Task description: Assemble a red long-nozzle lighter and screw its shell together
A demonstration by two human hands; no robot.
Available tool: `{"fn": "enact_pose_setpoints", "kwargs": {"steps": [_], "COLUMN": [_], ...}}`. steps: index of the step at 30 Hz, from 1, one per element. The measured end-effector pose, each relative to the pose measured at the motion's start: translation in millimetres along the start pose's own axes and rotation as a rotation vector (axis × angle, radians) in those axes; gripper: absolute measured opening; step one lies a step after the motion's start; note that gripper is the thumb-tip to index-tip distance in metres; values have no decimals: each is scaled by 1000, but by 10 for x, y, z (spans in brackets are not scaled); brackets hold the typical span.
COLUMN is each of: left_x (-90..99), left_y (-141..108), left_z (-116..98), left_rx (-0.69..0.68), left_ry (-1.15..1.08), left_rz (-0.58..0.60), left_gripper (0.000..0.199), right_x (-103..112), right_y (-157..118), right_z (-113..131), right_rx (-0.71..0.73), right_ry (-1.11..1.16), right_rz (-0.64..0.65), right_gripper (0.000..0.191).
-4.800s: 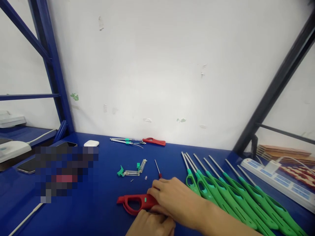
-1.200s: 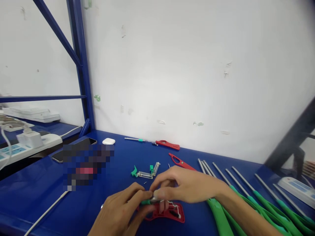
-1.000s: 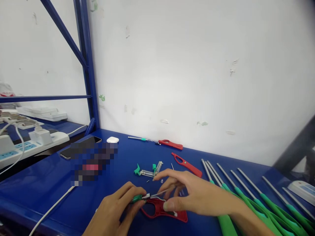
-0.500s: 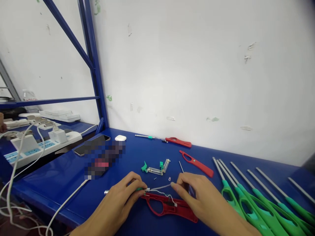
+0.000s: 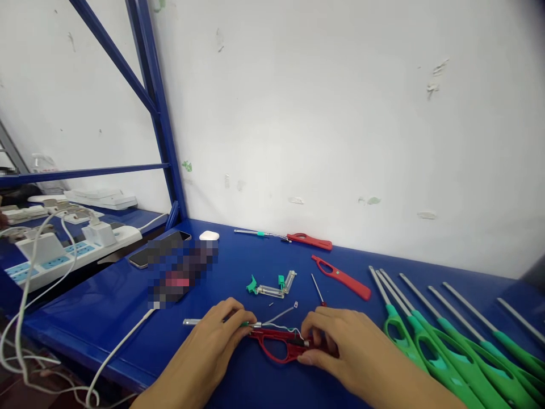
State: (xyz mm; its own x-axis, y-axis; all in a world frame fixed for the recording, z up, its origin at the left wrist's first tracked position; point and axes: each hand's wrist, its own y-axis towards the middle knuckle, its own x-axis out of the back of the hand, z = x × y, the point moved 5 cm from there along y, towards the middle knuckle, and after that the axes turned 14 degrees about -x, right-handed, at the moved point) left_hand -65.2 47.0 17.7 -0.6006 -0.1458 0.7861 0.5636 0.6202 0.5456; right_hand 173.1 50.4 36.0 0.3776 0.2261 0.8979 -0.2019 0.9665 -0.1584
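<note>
Red plastic handle half with an oval finger loop (image 5: pixel 293 352) lies at 6 o'clock on the blue tabletop (image 5: pixel 230 272), between both hands, loop toward the person. Clock positions below are taken from it.

Left hand (image 5: pixel 219 335), 9 o'clock: thumb and fingers pinching the slim silver metal rod with a green collar (image 5: pixel 191 322), right by the handle half's left end. Rod's far end pokes out past the hand at 9.

Right hand (image 5: pixel 336 341), 3 o'clock: fingers curled, thumb opposite, gripping the handle half's right end.

Thin white wire (image 5: pixel 281 326) runs from the rod's fitting into the shell by the right fingertips. Pale thin tube (image 5: pixel 279 315) sticks out toward 12, ending at a tiny white part (image 5: pixel 296 305); can't tell if joined.

Around it:
- 11 to 12: two clear plastic tanks with green fittings (image 5: pixel 271 291), tiny metal pin (image 5: pixel 271 304) nearer.
- 12 to 1: red-handled screwdriver (image 5: pixel 317 288), handle partly behind the right hand.
- 1: second red plastic handle half (image 5: pixel 343 278).
- 12, by the wall: another red handle piece (image 5: pixel 310 241), wired rod (image 5: pixel 249 232) beside it.
- 3: row of green long-nosed lighters (image 5: pixel 451 338), rods pointing away.
- 11: white rounded case (image 5: pixel 209 236).
</note>
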Motion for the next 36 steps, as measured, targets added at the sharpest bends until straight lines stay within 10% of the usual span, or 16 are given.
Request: {"fn": "enact_pose_setpoints", "kwargs": {"steps": [36], "left_x": [41], "left_y": [-13], "left_z": [-127], "left_rx": [-7], "left_ry": [2], "left_rz": [87], "left_gripper": [27], "right_x": [-24], "right_y": [-12], "right_z": [-30], "right_rx": [16], "right_ry": [66], "right_rz": [61], "right_gripper": [13]}}
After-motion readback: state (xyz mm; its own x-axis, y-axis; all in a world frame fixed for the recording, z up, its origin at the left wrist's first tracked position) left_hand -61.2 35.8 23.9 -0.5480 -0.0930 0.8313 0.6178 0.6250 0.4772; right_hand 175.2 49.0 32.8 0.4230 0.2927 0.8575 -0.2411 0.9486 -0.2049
